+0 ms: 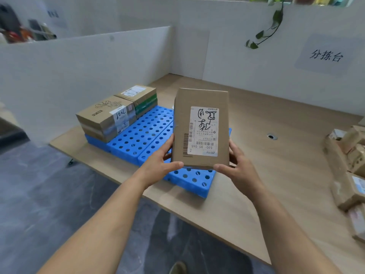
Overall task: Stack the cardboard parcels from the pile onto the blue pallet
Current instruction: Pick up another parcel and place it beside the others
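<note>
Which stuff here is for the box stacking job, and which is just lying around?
For the job: held parcel, left hand, right hand, blue pallet, flower-marked parcel, green-banded parcel, parcel pile.
Just around: hanging plant, wall sign, table hole.

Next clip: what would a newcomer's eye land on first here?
The labelled cardboard parcel, held up mid-frame by the left hand and right hand at its lower corners. Beneath it, the perforated blue pallet lies on the table with loaded parcels at its far-left end; the remaining pile sits at the right edge.
</note>
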A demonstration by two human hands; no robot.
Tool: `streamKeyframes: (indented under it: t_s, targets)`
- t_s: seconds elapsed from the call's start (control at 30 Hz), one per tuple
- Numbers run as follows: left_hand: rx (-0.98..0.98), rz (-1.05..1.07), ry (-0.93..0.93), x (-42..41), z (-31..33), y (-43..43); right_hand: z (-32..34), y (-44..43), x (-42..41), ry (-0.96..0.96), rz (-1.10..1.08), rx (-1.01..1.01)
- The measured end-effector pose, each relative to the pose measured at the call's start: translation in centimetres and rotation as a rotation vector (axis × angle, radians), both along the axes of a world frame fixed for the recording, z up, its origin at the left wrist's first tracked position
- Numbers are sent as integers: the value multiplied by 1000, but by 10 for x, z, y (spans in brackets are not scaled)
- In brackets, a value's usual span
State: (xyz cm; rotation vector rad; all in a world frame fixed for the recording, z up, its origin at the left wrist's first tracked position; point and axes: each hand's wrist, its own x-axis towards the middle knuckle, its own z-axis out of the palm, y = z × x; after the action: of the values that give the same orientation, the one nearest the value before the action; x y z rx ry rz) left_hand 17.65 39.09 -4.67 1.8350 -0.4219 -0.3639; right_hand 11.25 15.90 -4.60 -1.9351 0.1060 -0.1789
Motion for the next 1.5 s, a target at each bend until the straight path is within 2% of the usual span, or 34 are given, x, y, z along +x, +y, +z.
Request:
streamKeyframes:
  t_s: [0.5,0.93,1.13,1.33,1.4,1.5]
  targets:
    - [32,26,104,150,-5,32,-19,36,151,46,2,38]
    - [108,63,195,231,-25,43,-41,64,228,243,-57,6]
    - [191,-26,239,275,-30,55,-46,90,252,340,-159,34]
    - [381,-181,143,318,-29,64,-35,114,271,357,-259,57]
    - [438,-187,23,336,-20,67,-34,122,282,359,-280,67]
    - [488,-49,-253,368,2,79,-35,133,300,356,-308,68]
